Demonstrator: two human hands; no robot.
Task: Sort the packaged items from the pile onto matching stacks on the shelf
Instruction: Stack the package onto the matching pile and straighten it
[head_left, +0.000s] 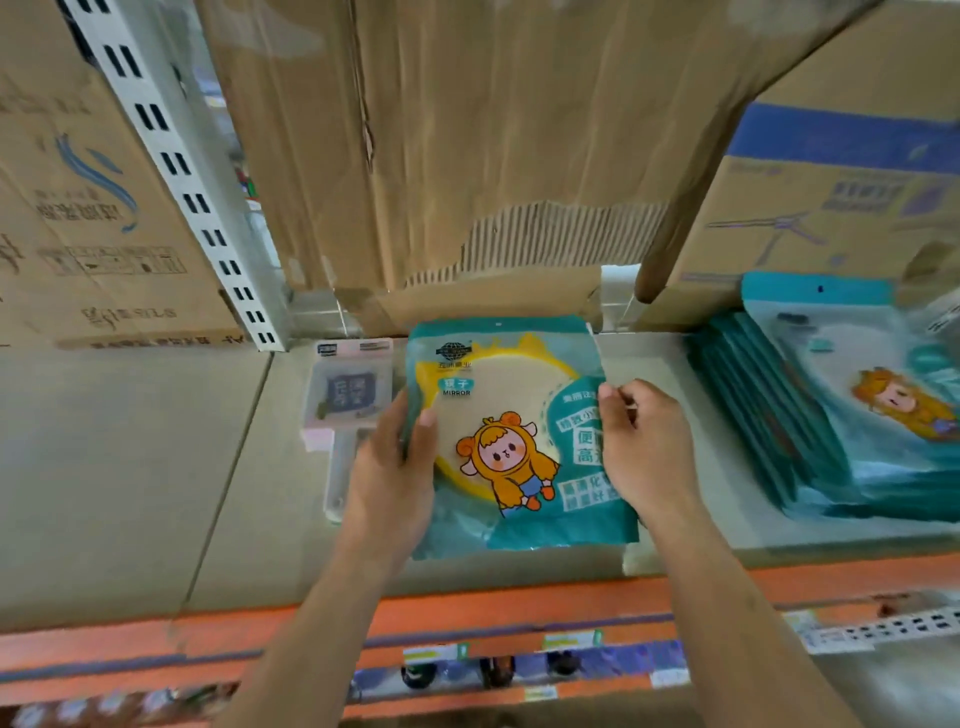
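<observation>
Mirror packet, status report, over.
Left hand grips mirror packet left edge, right hand pinches right edge. Packet mid-shelf; matching teal stack to right. Pink packaged mirror beside left hand, not blocking.

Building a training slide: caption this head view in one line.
The left hand and right hand grip a teal mirror packet over the shelf, matching teal pile at right.

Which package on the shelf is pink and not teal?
The small pink package beside the left hand; the held mirror pack and the stack at the right are teal.
</observation>
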